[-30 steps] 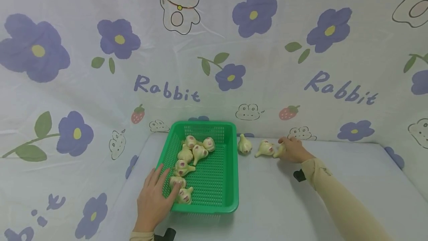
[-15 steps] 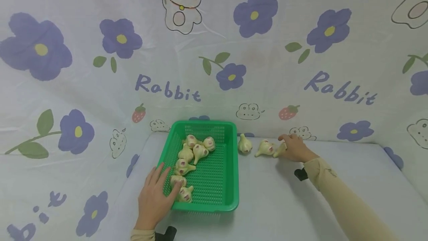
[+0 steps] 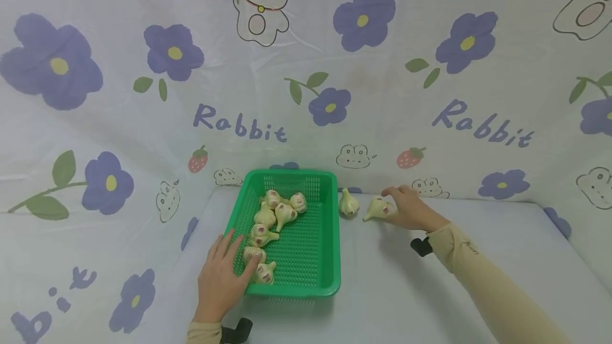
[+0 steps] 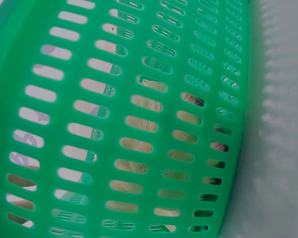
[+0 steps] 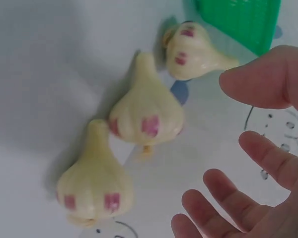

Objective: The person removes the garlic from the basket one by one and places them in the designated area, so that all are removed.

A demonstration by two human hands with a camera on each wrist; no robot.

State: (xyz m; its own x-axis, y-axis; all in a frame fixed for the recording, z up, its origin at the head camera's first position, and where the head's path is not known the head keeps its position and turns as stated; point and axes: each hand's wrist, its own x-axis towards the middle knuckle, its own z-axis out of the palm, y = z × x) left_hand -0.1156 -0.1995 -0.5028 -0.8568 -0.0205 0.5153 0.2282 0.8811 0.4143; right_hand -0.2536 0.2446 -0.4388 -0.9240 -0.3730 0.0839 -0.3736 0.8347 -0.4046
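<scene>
My left hand (image 3: 221, 280) rests at the left rim of a green plastic basket (image 3: 333, 238), fingers straight and spread. Its thumb reaches over the edge above the garlic bulbs inside. Several bulbs (image 3: 265, 217) lie along the basket's left half. To the right of the basket, three more garlic bulbs lie in a row: the one nearest it (image 5: 191, 52), a middle one (image 5: 146, 111) and an outer one (image 5: 95, 183). Beside them my right hand (image 3: 410, 210) hovers with thumb and fingers apart, holding nothing. It hides the outer bulb in the head view.
A white table (image 3: 382, 291) carries everything. Behind it hangs a white cloth (image 3: 382, 84) printed with purple flowers and rabbits. Slotted green basket wall (image 4: 154, 114) fills most of the left wrist view.
My right hand has shifted left from the outer bulb toward the middle one, which it now partly overlaps. The left hand stays at the basket; the bulbs have not visibly moved.
</scene>
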